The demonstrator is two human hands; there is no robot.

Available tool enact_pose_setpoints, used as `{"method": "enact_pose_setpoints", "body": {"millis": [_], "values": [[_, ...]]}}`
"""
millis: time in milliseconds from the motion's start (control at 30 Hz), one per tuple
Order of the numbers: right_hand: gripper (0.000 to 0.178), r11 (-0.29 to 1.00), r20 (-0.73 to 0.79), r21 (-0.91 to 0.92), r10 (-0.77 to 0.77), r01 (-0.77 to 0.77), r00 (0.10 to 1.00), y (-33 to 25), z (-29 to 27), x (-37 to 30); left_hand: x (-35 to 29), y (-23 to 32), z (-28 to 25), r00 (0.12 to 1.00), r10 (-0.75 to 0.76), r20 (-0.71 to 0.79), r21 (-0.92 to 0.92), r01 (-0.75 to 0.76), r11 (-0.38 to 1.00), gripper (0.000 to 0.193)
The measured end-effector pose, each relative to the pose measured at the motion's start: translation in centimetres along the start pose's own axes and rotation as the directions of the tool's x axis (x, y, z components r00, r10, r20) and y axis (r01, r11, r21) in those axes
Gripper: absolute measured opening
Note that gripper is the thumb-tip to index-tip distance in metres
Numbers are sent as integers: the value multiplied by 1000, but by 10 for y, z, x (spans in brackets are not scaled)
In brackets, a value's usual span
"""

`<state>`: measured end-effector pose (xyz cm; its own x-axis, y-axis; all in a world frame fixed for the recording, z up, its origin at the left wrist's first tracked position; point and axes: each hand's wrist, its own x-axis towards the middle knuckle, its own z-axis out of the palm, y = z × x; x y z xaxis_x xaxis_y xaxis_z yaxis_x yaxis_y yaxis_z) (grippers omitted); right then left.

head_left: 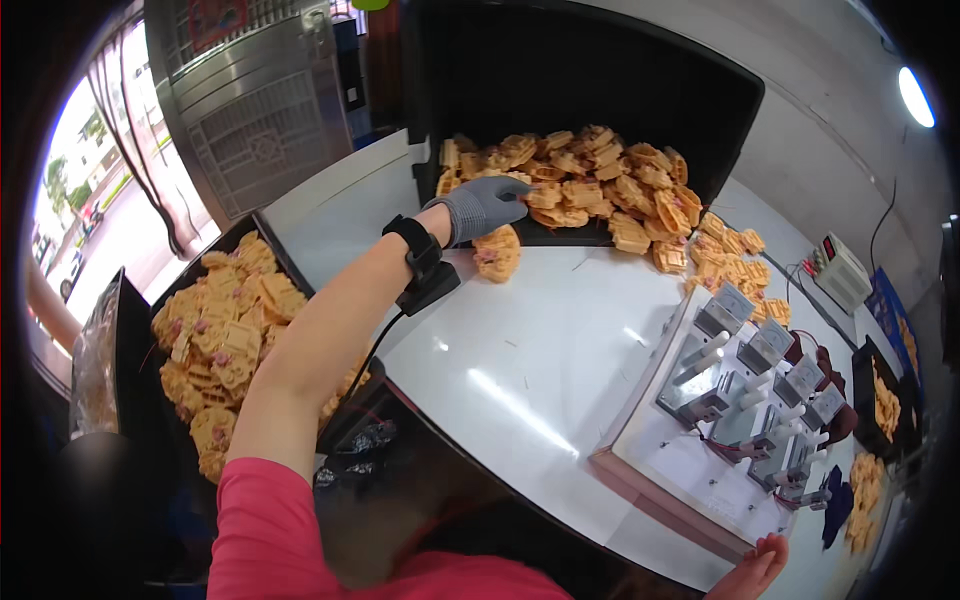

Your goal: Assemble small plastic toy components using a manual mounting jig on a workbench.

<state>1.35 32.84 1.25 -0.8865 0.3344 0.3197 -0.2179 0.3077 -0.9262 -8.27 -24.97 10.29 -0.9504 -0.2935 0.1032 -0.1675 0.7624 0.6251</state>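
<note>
My left hand [488, 205], in a grey glove with a dark band at the wrist, reaches over the front of a black bin [600, 65] lying with its opening toward me. Its fingers are bent together at the heap of tan moulded plastic parts [600, 180] in the bin; what they grip is hidden. One tan plastic part [497, 253] shows directly below this hand, at the bin's lip. My right hand [755, 572] is bare and low at the right, beside the near end of the fixture, its visible fingers loosely apart with nothing seen in them.
A dark crate [270, 235] heaped with similar tan parts stands left of the white table [480, 350]. At right, a fixture box [640, 440] carries several meters and clamps. Behind it are loose tan parts [730, 262], a small power supply [842, 275] and a black tray [868, 400].
</note>
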Motion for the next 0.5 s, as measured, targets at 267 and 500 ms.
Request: {"method": "enact_pose_setpoints", "body": {"millis": [267,500], "values": [[17,981,265,92,140,-170,954,-11,-12,-31,84,-64,10,858,-349,-376,509,506,696,76],[17,956,427,253,30,-151,904,-12,9,-27,60,-38,7,910,-360,-203,289,408,866,89]]}}
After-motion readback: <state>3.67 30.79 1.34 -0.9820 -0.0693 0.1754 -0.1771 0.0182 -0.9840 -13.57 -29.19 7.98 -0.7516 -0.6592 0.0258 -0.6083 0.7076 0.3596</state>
